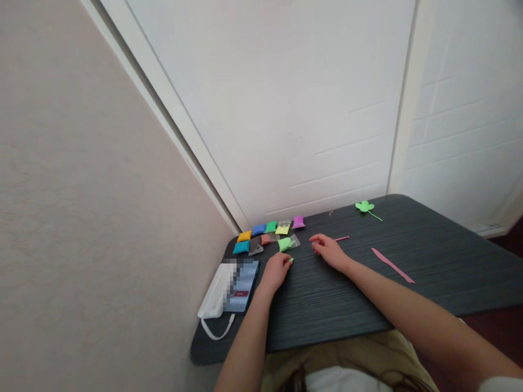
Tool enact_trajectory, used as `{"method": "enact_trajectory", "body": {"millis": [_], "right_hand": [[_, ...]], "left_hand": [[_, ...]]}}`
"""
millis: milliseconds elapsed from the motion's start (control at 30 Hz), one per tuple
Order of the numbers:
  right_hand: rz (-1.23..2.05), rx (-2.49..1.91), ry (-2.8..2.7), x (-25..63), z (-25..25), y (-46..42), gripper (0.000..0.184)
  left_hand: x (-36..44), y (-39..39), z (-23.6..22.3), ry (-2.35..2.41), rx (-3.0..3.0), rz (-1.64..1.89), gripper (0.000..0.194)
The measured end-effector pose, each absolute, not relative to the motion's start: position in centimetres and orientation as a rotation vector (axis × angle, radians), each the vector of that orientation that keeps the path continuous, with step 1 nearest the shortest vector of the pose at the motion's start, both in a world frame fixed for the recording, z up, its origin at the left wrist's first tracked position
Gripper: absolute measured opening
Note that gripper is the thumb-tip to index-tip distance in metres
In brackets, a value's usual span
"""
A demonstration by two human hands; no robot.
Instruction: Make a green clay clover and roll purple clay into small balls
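My left hand (276, 270) is low over the dark table, its thumb and fingertips pinched on a small bit of light green clay (291, 260). Just beyond it lies an opened clear packet of light green clay (285, 244). My right hand (328, 251) is a little further right, fingers loosely curled and apart, with nothing visible in them. Partly hidden behind that hand is a thin pink stick tool (342, 238). A flat pink plastic knife (392, 264) lies right of my right hand. Toward the far edge is a green clover shape with a thin stem (365, 206).
Several coloured clay packets, including a blue one (259, 229) and a purple one (298, 221), line the far left of the table (327, 310). A phone (245, 287), a white power bank (213, 296) and a short white cable (216, 336) lie at the left. White panels (327, 109) rise behind.
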State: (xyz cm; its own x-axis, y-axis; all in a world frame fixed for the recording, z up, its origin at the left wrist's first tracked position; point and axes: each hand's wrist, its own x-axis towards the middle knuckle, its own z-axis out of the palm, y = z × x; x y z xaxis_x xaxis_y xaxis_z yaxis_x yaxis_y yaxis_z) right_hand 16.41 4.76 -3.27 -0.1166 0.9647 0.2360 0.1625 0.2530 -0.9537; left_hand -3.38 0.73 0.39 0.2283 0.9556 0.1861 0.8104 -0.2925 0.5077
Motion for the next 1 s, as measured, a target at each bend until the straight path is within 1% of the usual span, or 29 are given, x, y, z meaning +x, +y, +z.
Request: {"method": "enact_trajectory", "body": {"millis": [100, 300, 500, 733, 867, 1000], "right_hand": [[0.968, -1.085, -1.563, 16.7, -3.0, 4.3, 0.024], [0.819, -1.007, -1.711, 16.7, -1.3, 2.6, 0.028], [0.701, -0.988, -1.842, 16.5, -1.3, 2.3, 0.021], [0.586, -1.034, -1.886, 16.3, -1.6, 2.4, 0.027], [0.553, -1.005, -1.972, 16.2, -1.4, 2.0, 0.019], [0.532, -1.029, -1.996, 16.1, -1.4, 1.9, 0.017]], "left_hand": [[-2.4, 1.2, 0.7, 1.604, 2.127, 0.763, 0.021], [0.0, 2.5, 1.1, 1.496, 1.893, 0.926, 0.034], [0.3, 2.4, 0.0, 1.37, 1.624, 0.959, 0.045], [0.6, 1.9, -0.7, 1.243, 1.487, 0.966, 0.044], [0.5, 1.6, -0.8, 1.239, 1.499, 0.968, 0.042], [0.3, 1.4, -1.2, 1.298, 1.559, 0.981, 0.041]]}}
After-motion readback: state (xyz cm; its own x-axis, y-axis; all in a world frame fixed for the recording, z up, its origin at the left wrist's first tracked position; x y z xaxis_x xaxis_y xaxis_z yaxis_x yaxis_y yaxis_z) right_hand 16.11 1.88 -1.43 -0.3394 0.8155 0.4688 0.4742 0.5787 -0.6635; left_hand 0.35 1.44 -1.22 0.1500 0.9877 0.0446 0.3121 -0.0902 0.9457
